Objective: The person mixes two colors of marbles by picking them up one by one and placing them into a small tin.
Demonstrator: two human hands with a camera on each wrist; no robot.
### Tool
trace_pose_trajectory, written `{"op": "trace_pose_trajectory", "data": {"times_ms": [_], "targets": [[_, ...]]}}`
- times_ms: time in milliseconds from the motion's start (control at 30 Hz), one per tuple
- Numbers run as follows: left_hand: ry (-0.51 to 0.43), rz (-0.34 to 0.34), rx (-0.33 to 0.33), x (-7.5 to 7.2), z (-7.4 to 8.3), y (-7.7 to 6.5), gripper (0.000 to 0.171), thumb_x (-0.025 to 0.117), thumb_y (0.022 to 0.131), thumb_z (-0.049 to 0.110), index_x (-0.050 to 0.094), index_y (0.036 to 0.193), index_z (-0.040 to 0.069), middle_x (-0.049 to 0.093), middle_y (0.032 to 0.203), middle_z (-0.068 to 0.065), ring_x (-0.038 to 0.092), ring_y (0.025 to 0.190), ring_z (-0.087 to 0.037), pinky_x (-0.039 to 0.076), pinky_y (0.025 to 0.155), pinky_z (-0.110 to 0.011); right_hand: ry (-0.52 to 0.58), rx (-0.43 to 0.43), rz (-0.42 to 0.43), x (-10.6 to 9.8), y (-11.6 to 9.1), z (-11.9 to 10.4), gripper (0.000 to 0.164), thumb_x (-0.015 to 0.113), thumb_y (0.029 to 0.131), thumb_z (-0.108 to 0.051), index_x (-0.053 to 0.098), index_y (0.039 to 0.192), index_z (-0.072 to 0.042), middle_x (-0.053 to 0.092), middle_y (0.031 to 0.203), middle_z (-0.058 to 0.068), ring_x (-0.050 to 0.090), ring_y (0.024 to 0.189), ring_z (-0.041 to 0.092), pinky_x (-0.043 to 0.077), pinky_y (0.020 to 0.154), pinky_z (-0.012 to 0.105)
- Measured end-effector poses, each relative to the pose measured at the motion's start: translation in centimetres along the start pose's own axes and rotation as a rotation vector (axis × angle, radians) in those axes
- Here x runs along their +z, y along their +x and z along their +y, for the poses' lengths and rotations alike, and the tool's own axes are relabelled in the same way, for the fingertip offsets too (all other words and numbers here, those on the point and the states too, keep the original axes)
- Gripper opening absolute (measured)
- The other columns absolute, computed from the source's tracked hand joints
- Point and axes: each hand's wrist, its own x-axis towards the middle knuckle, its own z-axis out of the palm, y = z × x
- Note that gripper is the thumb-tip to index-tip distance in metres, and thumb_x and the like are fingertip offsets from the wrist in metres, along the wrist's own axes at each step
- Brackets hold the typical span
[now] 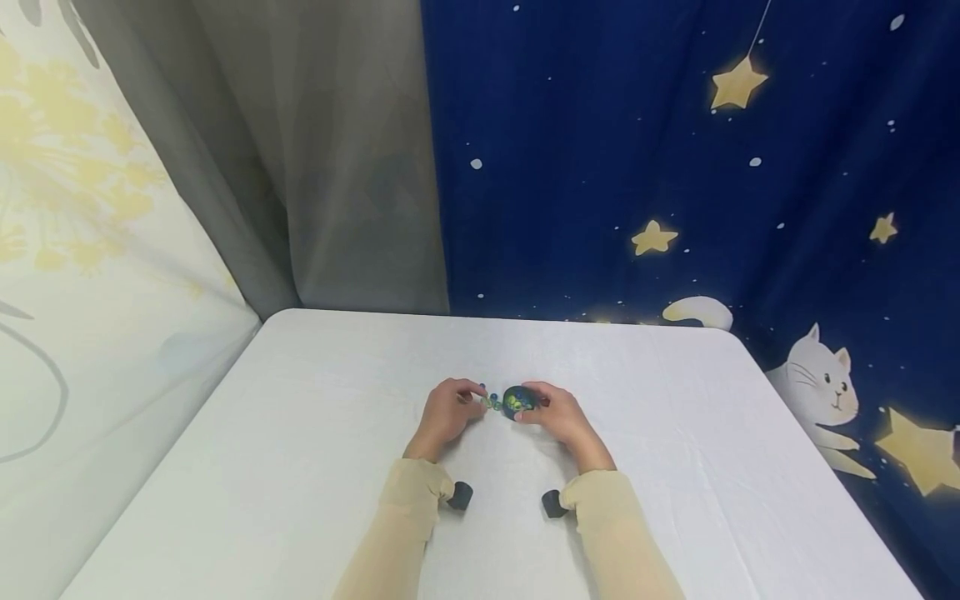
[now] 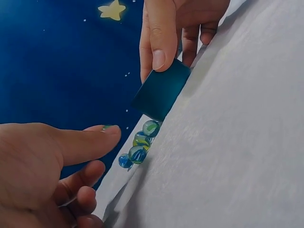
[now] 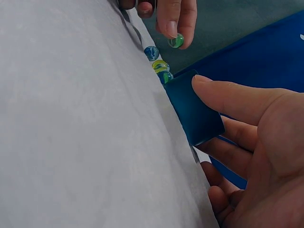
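My left hand (image 1: 448,408) pinches a clear glass marble with a green swirl (image 3: 175,41) between thumb and index finger, raised just over the table. A small teal round container (image 2: 162,90) sits at the table surface, gripped around its side by my right hand (image 1: 558,412), thumb on the near side. From above, the container's round top looks dark with yellow-green shapes in it. Between the two hands several blue, green and yellow swirled marbles (image 2: 137,154) lie close together on the white cloth, the closest right beside the container. My left fingertips hover next to them.
A white cloth covers the table (image 1: 300,467), which has rounded far corners. Behind it hang a grey curtain (image 1: 360,167) and a dark blue one with stars and a cat (image 1: 570,167). Both sleeves are cream, with a black wrist device (image 1: 461,496) at the left cuff and another (image 1: 554,503) at the right.
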Motion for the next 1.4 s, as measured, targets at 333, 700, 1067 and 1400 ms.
{"op": "trace_pose_trajectory", "data": {"times_ms": [333,700,1067,1400], "targets": [[-0.057,0.111,0.014,0.2,0.1,0.4,0.015,0.077,0.082,0.012,0.075,0.095,0.016,0.057,0.083,0.002,0.05,0.075,-0.016,0.041,0.07,-0.033,-0.005,0.002,0.009,0.1,0.0,0.1,0.057,0.082,0.076,-0.02,0.063,0.129,-0.015,0.06,0.131,0.011,0.051,0.124,0.036,0.037,0.1,0.055],[-0.109,0.19,0.021,-0.1,0.5,0.3,0.015,0.077,0.083,0.015,0.075,0.097,0.017,0.057,0.084,0.002,0.049,0.076,-0.018,0.04,0.069,-0.032,-0.002,-0.005,0.008,0.0,-0.1,0.0,0.057,0.081,0.076,-0.021,0.063,0.129,-0.015,0.059,0.131,0.012,0.051,0.123,0.036,0.037,0.1,0.056],[-0.159,0.224,0.028,-0.3,0.8,0.3,0.018,0.078,0.083,0.014,0.074,0.1,0.018,0.058,0.088,0.002,0.048,0.076,-0.016,0.04,0.068,-0.031,-0.003,0.001,0.007,0.1,-0.2,-0.2,0.056,0.082,0.075,-0.021,0.063,0.128,-0.016,0.06,0.13,0.012,0.051,0.123,0.036,0.037,0.099,0.057],[-0.209,0.208,0.087,-0.1,1.2,0.3,0.017,0.077,0.083,0.013,0.074,0.1,0.016,0.059,0.088,0.002,0.048,0.074,-0.016,0.041,0.068,-0.03,-0.029,0.003,0.014,0.1,-0.2,-0.2,0.057,0.081,0.076,-0.021,0.062,0.129,-0.014,0.059,0.131,0.012,0.051,0.123,0.036,0.037,0.099,0.057]]}}
